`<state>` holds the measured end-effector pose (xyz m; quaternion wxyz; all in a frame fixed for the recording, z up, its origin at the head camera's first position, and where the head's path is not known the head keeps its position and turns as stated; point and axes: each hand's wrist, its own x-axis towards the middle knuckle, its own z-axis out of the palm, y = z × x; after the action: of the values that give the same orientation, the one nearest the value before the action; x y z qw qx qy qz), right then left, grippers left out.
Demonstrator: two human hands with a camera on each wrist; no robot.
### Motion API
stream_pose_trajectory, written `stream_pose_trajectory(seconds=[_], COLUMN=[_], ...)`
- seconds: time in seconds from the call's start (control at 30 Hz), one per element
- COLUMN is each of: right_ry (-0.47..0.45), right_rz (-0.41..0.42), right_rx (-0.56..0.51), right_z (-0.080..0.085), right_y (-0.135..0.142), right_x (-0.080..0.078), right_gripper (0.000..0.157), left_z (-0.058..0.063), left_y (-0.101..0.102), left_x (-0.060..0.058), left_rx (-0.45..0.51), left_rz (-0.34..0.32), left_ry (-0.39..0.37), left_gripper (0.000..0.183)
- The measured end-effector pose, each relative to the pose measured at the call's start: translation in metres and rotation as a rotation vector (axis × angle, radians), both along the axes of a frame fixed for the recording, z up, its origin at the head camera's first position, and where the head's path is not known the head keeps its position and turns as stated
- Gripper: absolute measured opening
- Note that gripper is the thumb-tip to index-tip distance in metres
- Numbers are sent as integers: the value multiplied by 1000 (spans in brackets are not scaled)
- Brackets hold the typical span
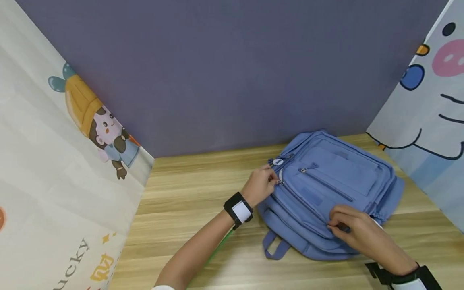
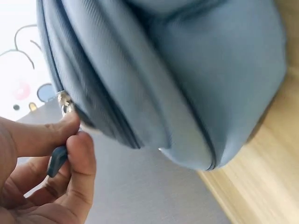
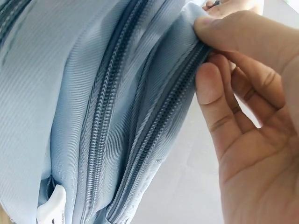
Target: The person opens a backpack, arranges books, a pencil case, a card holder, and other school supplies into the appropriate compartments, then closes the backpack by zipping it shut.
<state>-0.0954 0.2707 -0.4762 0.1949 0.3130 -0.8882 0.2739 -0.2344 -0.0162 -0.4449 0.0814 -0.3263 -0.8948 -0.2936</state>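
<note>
A blue backpack (image 1: pixel 340 169) lies on the wooden table, front pocket facing up. At its left side my left hand (image 1: pixel 259 187) pinches a zipper pull (image 2: pixel 58 161) between thumb and index finger; the metal slider (image 2: pixel 67 101) shows just beyond the fingertips. My right hand (image 1: pixel 357 231) is at the near right edge of the bag, its thumb and fingers pinching the fabric along a zipper (image 3: pixel 163 116). The teeth of that zipper look closed in the right wrist view. A second zipper (image 3: pixel 100 126) runs alongside it.
A round white badge (image 1: pixel 277 162) hangs near the bag's upper left. One strap loop (image 1: pixel 270 249) lies on the wooden table (image 1: pixel 188 201). Behind stands a dark panel (image 1: pixel 235 72), with printed cloths at the left (image 1: pixel 54 141) and right (image 1: pixel 417 117).
</note>
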Motion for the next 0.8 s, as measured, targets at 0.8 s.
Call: stream_pose_trajectory(seconds=[0.8], right_ry=[-198], right_rz=[-202], right_rx=[161], right_z=[29], right_y=[-29], right_x=[-16], right_gripper=[20], left_z=[18], left_y=[-4], left_x=[-12], left_rx=[-253], left_rz=[-187], left_ry=[-64], left_gripper=[11])
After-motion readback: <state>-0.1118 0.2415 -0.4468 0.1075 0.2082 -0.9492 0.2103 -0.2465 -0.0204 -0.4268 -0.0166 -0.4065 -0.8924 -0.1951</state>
